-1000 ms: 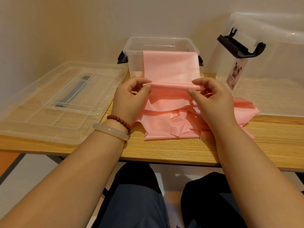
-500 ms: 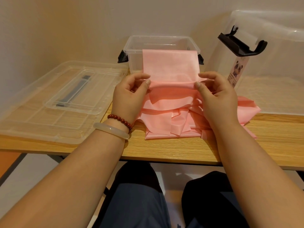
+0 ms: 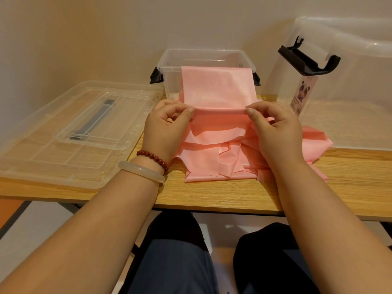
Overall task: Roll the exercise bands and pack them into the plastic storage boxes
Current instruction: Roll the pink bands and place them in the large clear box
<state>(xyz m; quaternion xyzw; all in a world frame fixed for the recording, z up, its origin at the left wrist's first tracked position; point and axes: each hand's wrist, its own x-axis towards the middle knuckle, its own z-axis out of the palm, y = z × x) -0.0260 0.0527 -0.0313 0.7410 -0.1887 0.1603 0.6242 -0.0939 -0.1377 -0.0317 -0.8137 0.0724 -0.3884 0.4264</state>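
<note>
Wooden table [image 3: 212, 194], beige wall [image 3: 106, 28], pink band [image 3: 216, 88], floor [image 3: 38, 225] possibly pale

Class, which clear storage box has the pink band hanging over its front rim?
The small box in the middle; the pink band drapes over it. The large box on the right, panda-labelled, has none.

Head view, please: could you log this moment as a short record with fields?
band: pink exercise band draped over the small clear box's front rim, rest heaped on the wooden table
left grip: pinches the band's rolled fold, left end
right grip: pinches its right end
lid: clear lid flat on table, left
other box: large clear box, black latch, right
</note>
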